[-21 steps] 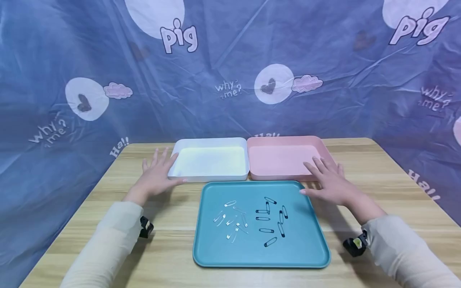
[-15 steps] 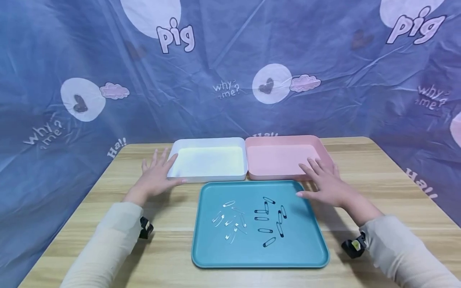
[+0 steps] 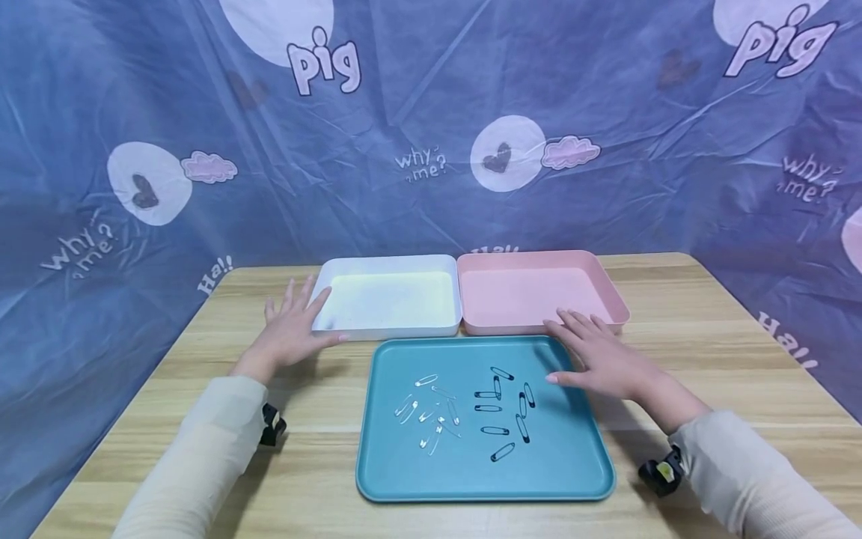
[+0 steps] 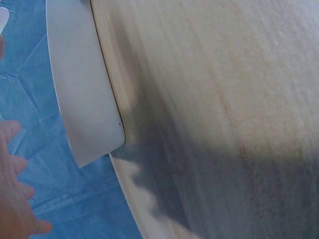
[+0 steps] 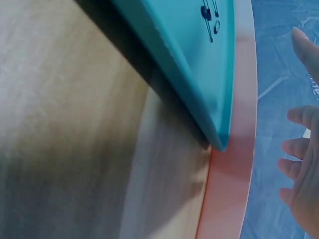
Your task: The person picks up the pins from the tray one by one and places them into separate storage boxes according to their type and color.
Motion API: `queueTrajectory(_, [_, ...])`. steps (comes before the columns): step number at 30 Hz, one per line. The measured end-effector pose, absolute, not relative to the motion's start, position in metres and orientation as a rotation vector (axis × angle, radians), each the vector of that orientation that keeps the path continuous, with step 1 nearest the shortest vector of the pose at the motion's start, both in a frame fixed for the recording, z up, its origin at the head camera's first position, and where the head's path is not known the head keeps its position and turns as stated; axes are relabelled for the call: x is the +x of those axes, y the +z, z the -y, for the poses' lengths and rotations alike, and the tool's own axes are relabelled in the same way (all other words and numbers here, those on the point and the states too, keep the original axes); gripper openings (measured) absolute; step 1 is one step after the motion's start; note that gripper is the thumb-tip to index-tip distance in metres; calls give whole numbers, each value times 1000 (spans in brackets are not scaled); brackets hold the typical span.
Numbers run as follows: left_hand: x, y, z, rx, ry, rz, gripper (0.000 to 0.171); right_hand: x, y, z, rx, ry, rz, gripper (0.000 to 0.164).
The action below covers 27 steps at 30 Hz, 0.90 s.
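Observation:
My left hand is spread beside the white tray, its thumb and fingers overlapping that tray's left edge. Over the upper right corner of the teal tray hovers my right hand, fingers extended toward the pink tray and holding nothing. In the teal tray lie two loose groups of safety pins: silver safety pins on the left, black safety pins on the right. The right wrist view shows my fingers apart, with a few black pins in the tray.
All three trays stand on a wooden table, the white and pink ones side by side behind the teal one. A blue printed cloth hangs behind the table. A small black device sits at my right wrist, another at my left.
My right hand has moved left and slightly nearer, from beside the pink tray's right corner to over the teal tray's corner. The left hand stays nearly still; the head view shifts slightly.

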<state>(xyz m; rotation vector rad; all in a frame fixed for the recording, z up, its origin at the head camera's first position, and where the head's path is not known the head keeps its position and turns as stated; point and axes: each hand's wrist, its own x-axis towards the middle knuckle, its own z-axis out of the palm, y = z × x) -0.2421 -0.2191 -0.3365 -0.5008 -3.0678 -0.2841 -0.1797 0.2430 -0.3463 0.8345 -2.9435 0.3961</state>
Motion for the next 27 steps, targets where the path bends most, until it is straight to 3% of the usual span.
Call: queueTrajectory(27, [-253,-347,221,-430,-321,3121,93,-177,-366,-231,899,726,2992,73])
